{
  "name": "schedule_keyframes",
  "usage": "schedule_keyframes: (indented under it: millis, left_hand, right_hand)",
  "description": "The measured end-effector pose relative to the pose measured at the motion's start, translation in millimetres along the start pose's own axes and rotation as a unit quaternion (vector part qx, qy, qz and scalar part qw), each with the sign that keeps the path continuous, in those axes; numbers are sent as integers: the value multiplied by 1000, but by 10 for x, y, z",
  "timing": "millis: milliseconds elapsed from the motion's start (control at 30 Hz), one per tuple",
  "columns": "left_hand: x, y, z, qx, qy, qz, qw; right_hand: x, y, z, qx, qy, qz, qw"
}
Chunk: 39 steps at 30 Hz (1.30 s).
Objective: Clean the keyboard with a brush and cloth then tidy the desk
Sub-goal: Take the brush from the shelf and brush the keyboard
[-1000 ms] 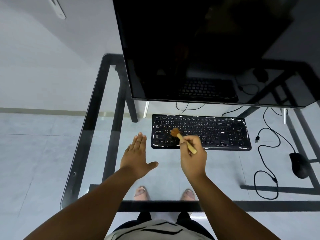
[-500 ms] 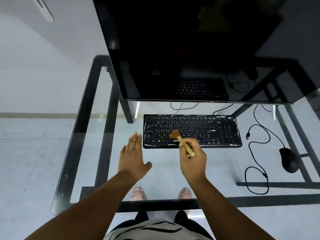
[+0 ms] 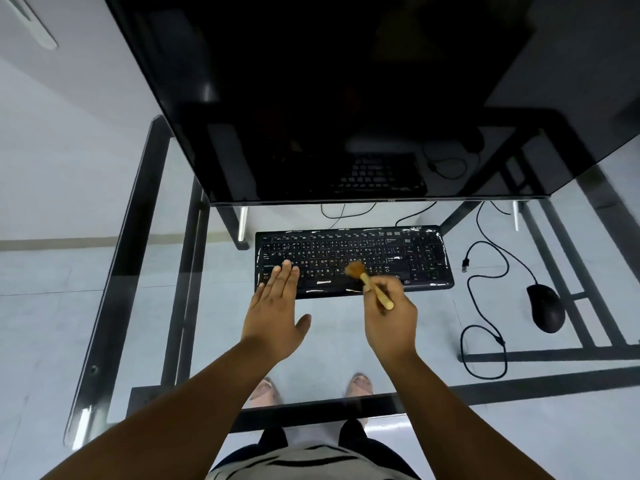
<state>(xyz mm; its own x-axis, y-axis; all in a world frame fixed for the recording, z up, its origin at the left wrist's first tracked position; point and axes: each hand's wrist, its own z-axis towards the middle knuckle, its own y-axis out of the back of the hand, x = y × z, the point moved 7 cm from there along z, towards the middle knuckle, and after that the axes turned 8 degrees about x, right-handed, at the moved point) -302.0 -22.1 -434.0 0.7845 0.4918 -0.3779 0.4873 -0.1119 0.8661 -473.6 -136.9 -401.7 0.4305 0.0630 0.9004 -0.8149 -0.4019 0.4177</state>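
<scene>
A black keyboard under a glossy plastic cover lies on the glass desk, just in front of the monitor. My right hand grips a small wooden brush; its brown bristles touch the keys near the middle of the lower rows. My left hand is flat with straight fingers, and its fingertips lie over the keyboard's lower left corner. No cloth is in view.
A big black monitor fills the top of the view. At the right, a black mouse lies with its loose cable coiled on the glass. The desk's black frame and my feet show through the glass.
My left hand has slid forward from the bare glass onto the keyboard's left corner. The brush has shifted a little to the right along the keys.
</scene>
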Motion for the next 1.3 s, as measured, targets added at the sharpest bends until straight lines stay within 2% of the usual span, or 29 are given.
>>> schedule_keyframes:
  millis: [67, 200, 333, 367, 500, 633, 667, 767, 800, 933, 1067, 1200, 1233, 1300]
  left_hand:
    - [-57, -8, 24, -4, -3, -1, 1000]
    - [-165, -48, 94, 2, -7, 4, 1000]
    - [-246, -89, 137, 5, -5, 3, 1000]
    - [-273, -99, 143, 5, -5, 3, 1000]
    - [-346, -145, 162, 8, 4, 13, 1000]
    - [-409, -170, 177, 2, 21, 20, 1000]
    - [-430, -175, 182, 1, 22, 20, 1000]
    - [-497, -196, 204, 0, 22, 25, 999]
    - [-517, -203, 212, 0, 23, 25, 999]
    - [-633, -241, 253, 0, 18, 24, 1000]
    - [-738, -283, 299, 4, 14, 28, 1000]
    - [-861, -320, 340, 10, 15, 23, 1000]
    - [-889, -328, 344, 12, 14, 24, 1000]
    - [-949, -354, 356, 15, 12, 30, 999]
  right_hand:
    - [-45, 115, 11, -23, -11, 16, 1000]
    - [-66, 121, 38, 56, 10, -2, 998]
    - [-129, 348, 86, -35, -9, 7, 999]
    - [-110, 376, 113, -38, 0, 16, 999]
    - [-64, 260, 206, 49, 32, -3, 998]
    - [-160, 469, 214, -32, -7, 17, 999]
    - [-163, 495, 211, -25, -2, 26, 999]
    - [-181, 448, 168, 63, 23, 10, 998]
    - [-209, 476, 151, 61, 23, -6, 998]
    - [-341, 824, 165, -51, -11, 10, 999]
    - [-408, 879, 220, 10, -21, 12, 1000]
    - [-451, 1186, 302, -84, -37, -15, 996]
    - [-439, 1228, 327, -90, -31, -7, 995]
    - [-436, 1214, 396, -52, -15, 12, 998]
